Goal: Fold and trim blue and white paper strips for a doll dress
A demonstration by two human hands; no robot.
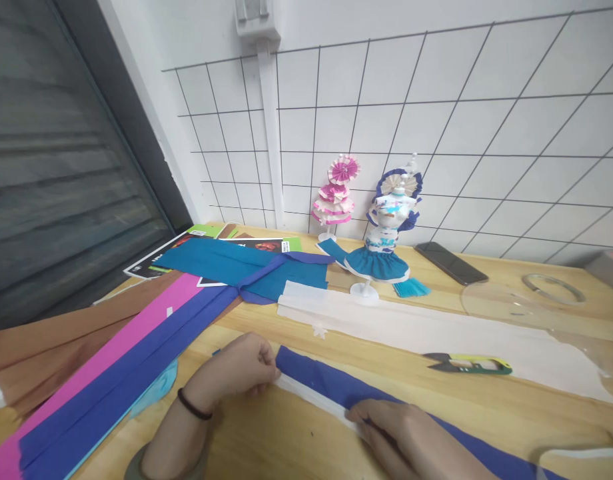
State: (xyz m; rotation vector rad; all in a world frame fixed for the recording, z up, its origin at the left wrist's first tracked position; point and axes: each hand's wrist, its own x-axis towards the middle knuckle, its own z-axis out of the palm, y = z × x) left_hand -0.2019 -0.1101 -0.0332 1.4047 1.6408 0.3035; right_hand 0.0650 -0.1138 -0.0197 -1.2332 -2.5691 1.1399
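A long dark-blue crepe paper strip (326, 381) lies slantwise on the table, with a narrow white strip (311, 398) along its near edge. My left hand (244, 365) is closed in a pinch at the left end of the white strip. Farther right, my right hand (401, 427) grips both strips at the edge, thumb and fingers pressed together; its palm covers part of the blue paper. Beyond my right hand, thread snips (469, 364) with yellow and green handles rest beside a wide pale paper strip (406, 320).
A small mannequin (386, 227) in a teal skirt and a pink-and-white paper dress figure (334, 200) stand by the wall. Teal (211, 261), magenta (136, 340) and brown (76, 313) papers overlap at left. A phone (451, 263) and a tape ring (553, 289) lie at right.
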